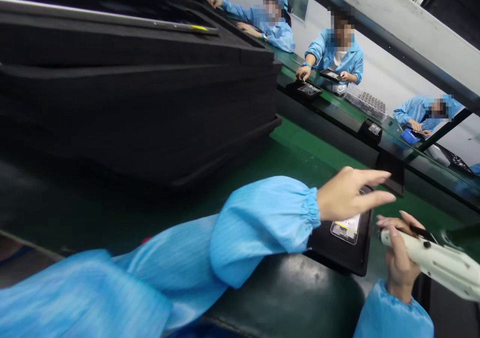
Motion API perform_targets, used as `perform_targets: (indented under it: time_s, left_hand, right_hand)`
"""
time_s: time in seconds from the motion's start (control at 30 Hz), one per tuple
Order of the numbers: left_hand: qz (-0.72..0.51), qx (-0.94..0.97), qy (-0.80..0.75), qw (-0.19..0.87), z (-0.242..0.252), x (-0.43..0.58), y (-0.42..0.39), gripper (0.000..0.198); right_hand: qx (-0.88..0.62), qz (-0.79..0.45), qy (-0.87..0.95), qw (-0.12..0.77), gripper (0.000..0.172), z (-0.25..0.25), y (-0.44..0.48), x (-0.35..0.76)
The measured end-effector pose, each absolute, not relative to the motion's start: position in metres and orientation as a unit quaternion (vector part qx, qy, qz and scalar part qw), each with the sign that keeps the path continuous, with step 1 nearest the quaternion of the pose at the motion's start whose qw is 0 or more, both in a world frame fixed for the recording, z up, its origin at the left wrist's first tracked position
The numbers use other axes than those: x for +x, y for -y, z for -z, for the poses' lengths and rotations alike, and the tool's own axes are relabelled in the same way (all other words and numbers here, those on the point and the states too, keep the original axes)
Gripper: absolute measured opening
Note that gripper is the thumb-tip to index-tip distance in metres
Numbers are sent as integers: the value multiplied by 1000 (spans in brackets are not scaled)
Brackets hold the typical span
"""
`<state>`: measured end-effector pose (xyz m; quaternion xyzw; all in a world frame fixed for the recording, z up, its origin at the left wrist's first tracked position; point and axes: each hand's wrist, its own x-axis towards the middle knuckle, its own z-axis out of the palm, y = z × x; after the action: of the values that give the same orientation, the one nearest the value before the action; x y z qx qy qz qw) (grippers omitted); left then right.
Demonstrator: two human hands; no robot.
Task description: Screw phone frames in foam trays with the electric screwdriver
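Note:
My left hand reaches over a black foam tray, thumb and forefinger stretched apart with nothing between them. In the tray lies a flat device, partly hidden under that hand, with silver parts and a white and yellow area on its face. On the right, my right hand is wrapped round a white electric screwdriver, whose body slants away to the lower right. A thin dark piece runs beside the tool near my fingers; I cannot make out what it is.
A tall stack of black foam trays rises at the left. Beyond the green bench, several co-workers in blue sit along a conveyor; one person handles a device. A black tray lies past my hands. A metal beam crosses above.

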<state>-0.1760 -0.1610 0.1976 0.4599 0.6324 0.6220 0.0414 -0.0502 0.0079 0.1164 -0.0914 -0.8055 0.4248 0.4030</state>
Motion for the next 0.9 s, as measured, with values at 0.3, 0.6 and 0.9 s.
perform_targets:
  time_s: [0.3,0.6,0.9]
  left_hand:
    - [-505,303,-808,0,-132,-234,190,40]
    - [-425,315,-847,56,-119,-213,139,46]
    - [-425,288,-849,129,-96,-176,84,97]
  right_hand:
    - [-228,-279,872,331,40,-46,-114,-28]
    - [-274,-151,882,353,70,-39,-127,-17]
    - [-202,-137,872,424,44,-47,-103,-31]
